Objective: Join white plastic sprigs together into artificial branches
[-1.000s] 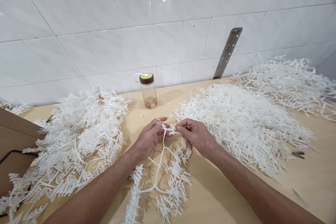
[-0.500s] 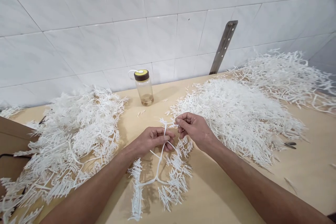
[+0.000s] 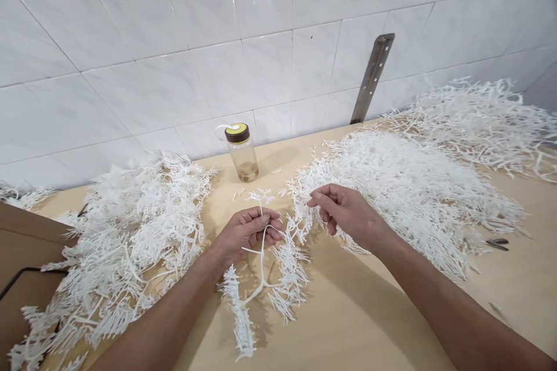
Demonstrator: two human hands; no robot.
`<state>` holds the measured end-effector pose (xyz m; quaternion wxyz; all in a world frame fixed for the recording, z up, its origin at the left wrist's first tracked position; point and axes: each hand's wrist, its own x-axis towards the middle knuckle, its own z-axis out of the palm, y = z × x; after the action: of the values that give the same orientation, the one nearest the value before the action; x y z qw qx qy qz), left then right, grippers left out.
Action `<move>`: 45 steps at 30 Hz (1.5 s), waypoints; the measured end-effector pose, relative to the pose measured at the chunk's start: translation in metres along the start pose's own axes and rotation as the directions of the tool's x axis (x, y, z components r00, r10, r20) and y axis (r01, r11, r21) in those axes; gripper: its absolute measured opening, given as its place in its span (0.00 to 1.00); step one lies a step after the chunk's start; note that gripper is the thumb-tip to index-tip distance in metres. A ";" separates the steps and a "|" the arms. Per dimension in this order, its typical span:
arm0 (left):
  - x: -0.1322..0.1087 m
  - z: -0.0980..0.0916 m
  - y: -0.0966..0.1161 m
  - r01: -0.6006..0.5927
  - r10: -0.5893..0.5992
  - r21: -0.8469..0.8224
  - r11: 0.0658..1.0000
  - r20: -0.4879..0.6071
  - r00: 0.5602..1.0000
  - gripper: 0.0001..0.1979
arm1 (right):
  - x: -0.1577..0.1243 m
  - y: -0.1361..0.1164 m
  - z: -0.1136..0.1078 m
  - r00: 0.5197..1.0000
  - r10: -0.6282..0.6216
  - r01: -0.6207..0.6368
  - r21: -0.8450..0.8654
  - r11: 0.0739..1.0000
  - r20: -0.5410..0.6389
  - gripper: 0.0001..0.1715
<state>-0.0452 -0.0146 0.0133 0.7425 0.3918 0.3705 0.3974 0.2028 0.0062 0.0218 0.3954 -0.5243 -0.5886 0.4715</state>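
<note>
Left hand (image 3: pixel 248 231) pinching branched stem (image 3: pixel 263 269), right hand (image 3: pixel 343 210) (grip unclear) near edge of white heap (image 3: pixel 409 177), wide tabletop (image 3: pixel 348 330) below.

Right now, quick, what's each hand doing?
Left hand: closed, pinching a white, branching, plastic-looking stem.
Right hand: partly curled; whether it holds anything cannot be told.

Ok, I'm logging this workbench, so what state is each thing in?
Left hand: grip closed on the branched stem
Right hand: half curled, grip contents unclear
Branched stem: sparse at top, bushier below
Bottle: upright, capped, little inside
Left pile: loosely heaped
Right pile: loosely heaped
Far-right pile: loose, tangled
Metal strip: slanted
</note>
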 end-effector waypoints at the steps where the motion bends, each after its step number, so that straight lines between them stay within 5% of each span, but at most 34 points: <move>1: 0.000 0.000 0.001 0.001 -0.001 -0.005 1.000 0.002 1.000 0.15 | 0.000 0.000 -0.001 0.999 0.015 -0.014 -0.029 0.999 0.043 0.21; 5: -0.001 0.001 0.001 -0.006 0.006 -0.026 1.000 0.003 1.000 0.14 | -0.003 0.000 0.000 0.978 0.028 -0.011 -0.081 0.997 0.209 0.24; 11: 0.001 0.001 0.000 0.001 -0.001 -0.022 1.000 -0.009 1.000 0.15 | -0.002 0.008 0.016 0.948 0.090 -0.124 0.096 0.988 0.304 0.23; 16: 0.001 0.000 0.005 0.050 -0.046 0.050 0.998 -0.073 0.996 0.16 | 0.003 0.013 0.020 0.970 0.082 -0.117 0.145 0.983 0.228 0.20; 22: -0.005 0.008 0.017 0.178 -0.123 0.328 0.928 -0.181 0.976 0.22 | 0.002 0.010 0.016 0.986 0.012 -0.021 0.053 0.998 0.168 0.12; 26: -0.007 0.011 0.025 0.176 -0.015 0.630 0.757 -0.252 0.968 0.20 | -0.001 0.006 0.019 0.985 0.017 -0.025 0.044 0.999 0.172 0.12; 29: -0.013 0.015 0.034 0.229 0.162 0.903 0.363 -0.303 0.939 0.24 | -0.002 0.003 0.021 0.981 0.035 -0.048 0.064 0.997 0.188 0.12; 31: -0.020 0.023 0.040 0.266 0.326 0.961 0.073 -0.275 0.904 0.26 | -0.003 0.002 0.021 0.981 0.031 -0.043 0.056 0.998 0.194 0.12; 32: -0.025 0.029 0.041 0.273 0.374 0.962 0.003 -0.254 0.892 0.26 | -0.002 0.001 0.021 0.981 0.024 -0.033 0.044 0.999 0.193 0.13; 34: -0.033 0.042 0.040 0.189 0.456 0.982 -0.012 -0.163 0.875 0.23 | -0.002 0.002 0.022 0.982 0.013 -0.017 0.020 1.000 0.187 0.14; 39: -0.032 0.065 0.008 -0.262 0.581 0.965 0.028 0.198 0.789 0.08 | -0.003 0.004 0.027 0.981 0.005 -0.019 0.069 0.997 0.196 0.16; 42: -0.020 0.063 -0.010 -0.217 0.592 0.976 -0.031 0.193 0.783 0.12 | -0.005 0.001 0.029 0.975 -0.011 -0.014 0.113 0.993 0.222 0.15; 45: -0.010 0.057 -0.015 -0.109 0.556 0.992 0.066 0.054 0.829 0.13 | -0.007 -0.005 0.027 0.971 0.005 -0.035 0.123 0.992 0.237 0.12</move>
<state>0.0047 -0.0457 0.0262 0.1171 0.7720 0.5553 0.2862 0.1766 -0.0049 0.0203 0.3502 -0.4441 -0.5951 0.5709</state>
